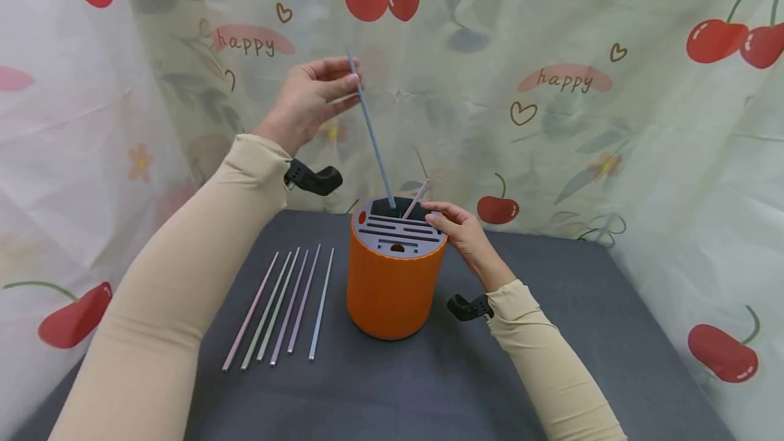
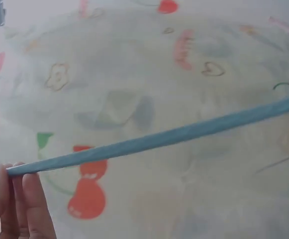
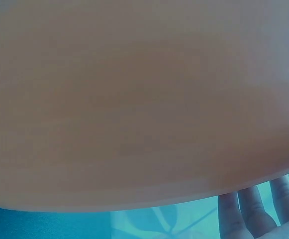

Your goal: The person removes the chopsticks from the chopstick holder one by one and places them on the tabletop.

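My left hand [image 1: 318, 97], raised above the table, pinches a blue chopstick [image 1: 372, 133] near its upper end. The chopstick slants down, its lower tip at the dark back opening of an orange knife block [image 1: 392, 291]. In the left wrist view, the blue chopstick [image 2: 154, 141] runs out from the fingertips. A pink chopstick [image 1: 418, 196] leans in the same opening. My right hand [image 1: 463, 233] holds the block's right rim, thumb on top; the right wrist view shows its fingers [image 3: 253, 209] along the orange wall [image 3: 134, 124].
On the dark table [image 1: 551, 332], left of the block, several chopsticks lie side by side: a pink one [image 1: 251, 310], green ones [image 1: 266, 310], purple ones [image 1: 290, 306] and a blue one [image 1: 321, 305]. A printed curtain [image 1: 441, 87] hangs behind and at both sides.
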Available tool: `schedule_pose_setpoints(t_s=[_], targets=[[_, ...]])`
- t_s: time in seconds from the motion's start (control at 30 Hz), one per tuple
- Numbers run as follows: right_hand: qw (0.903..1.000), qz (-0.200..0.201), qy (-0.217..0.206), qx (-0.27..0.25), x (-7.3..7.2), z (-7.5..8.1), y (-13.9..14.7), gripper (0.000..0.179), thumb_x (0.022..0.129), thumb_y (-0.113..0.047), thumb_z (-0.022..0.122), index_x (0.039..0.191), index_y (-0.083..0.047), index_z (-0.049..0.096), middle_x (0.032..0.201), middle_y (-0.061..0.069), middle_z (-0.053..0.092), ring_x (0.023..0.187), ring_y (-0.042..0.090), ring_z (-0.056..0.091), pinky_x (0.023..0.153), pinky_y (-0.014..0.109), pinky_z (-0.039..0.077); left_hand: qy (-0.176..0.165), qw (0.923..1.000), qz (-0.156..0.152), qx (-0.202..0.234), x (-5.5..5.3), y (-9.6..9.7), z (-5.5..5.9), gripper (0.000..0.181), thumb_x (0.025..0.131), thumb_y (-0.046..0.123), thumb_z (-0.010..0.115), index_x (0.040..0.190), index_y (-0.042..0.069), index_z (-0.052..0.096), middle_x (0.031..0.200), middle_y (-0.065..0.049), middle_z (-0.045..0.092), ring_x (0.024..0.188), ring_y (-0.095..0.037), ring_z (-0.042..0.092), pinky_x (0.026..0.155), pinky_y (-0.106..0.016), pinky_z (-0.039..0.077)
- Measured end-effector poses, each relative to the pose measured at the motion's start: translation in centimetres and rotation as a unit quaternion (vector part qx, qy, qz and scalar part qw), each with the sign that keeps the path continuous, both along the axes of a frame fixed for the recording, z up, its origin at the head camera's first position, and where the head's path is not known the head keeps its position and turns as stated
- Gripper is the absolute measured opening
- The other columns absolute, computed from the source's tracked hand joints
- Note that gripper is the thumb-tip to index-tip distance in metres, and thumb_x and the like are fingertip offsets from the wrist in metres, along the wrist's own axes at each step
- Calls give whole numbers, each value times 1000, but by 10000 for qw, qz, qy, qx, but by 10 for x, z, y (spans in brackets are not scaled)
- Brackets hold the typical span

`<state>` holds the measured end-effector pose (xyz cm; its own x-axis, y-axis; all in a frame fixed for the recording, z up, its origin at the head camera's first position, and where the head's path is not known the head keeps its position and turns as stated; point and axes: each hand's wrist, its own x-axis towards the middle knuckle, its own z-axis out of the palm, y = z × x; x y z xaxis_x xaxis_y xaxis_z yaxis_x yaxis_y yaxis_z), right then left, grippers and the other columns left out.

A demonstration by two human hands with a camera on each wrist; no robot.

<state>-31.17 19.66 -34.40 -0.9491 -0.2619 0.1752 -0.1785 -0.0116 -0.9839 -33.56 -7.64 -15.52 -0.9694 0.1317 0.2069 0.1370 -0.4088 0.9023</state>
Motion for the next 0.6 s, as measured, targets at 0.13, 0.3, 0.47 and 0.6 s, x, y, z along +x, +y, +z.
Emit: schedule_pose_setpoints(t_s=[0.13, 0.3, 0.47, 0.6], targets=[[10000, 43, -10, -10, 0, -1, 0, 34, 90, -23, 62, 120, -8, 59, 104, 2, 60, 90, 17, 58, 81, 25, 51, -90, 9969, 312, 717, 6, -39, 14, 31, 76, -1, 71, 106, 4, 68, 99, -10, 65, 93, -23, 63, 78, -30, 55], [10000, 26, -69, 26, 0, 0, 0, 35, 89, -26, 63, 120, -9, 59, 108, 2, 60, 92, 17, 58, 83, 26, 51, -397, 9957, 679, 495, -1, -76, -14, 30, 76, -1, 71, 105, 4, 68, 94, -9, 67, 82, -18, 65, 68, -25, 56], [10000, 7, -72, 67, 0, 0, 1, 35, 89, -26, 63, 120, -9, 59, 108, 3, 59, 93, 18, 58, 83, 26, 51, -779, 9905, 867, -730, -16, -81, -86, 39, 82, -3, 65, 120, 0, 59, 82, -5, 67, 74, -13, 66, 70, -23, 56], [10000, 26, -69, 55, 0, 0, 1, 35, 90, -25, 63, 120, -9, 59, 108, 3, 59, 94, 18, 58, 84, 26, 51, -1027, 9733, 793, -1892, -26, -76, -154, 45, 86, -2, 62, 128, -6, 50, 85, -9, 67, 67, -9, 65, 71, -25, 56]])
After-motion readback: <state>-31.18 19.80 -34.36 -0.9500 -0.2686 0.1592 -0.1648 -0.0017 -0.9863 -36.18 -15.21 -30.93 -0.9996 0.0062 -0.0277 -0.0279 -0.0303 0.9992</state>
